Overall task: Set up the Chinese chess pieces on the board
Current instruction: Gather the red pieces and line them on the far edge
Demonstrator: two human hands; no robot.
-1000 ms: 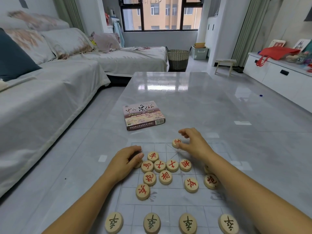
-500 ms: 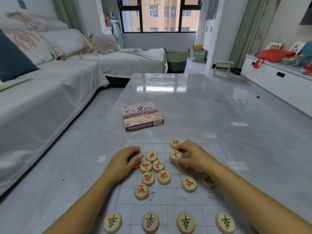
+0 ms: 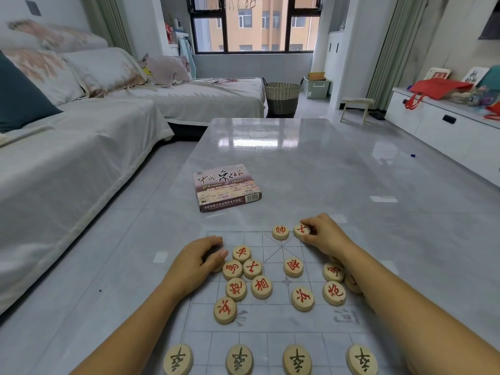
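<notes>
At the far edge of the board (image 3: pixel 270 318), on the back row, the right hand (image 3: pixel 326 235) grips a red adviser piece (image 3: pixel 301 230) between thumb and curled fingers, holding it flat on the row just beside the red general piece (image 3: pixel 280 231), on its right and close to touching. The left hand (image 3: pixel 197 262) lies on the board's left edge with its fingers curled over a half-hidden piece (image 3: pixel 218 268); whether it truly grips that piece I cannot tell. Between the two hands, nearer the person than the back row, the loose red pieces (image 3: pixel 236 289) lie scattered, most of them bunched just right of the left hand. Among them is the second adviser piece (image 3: pixel 252 268), and its likely spot is the open point left of the general, so it lies closer to the left hand than to the right, with only a short reach away from the body. A row of black pieces (image 3: pixel 297 359) sits nearest the person, and the box (image 3: pixel 226 186) rests on the table (image 3: pixel 338 171) beyond the board
</notes>
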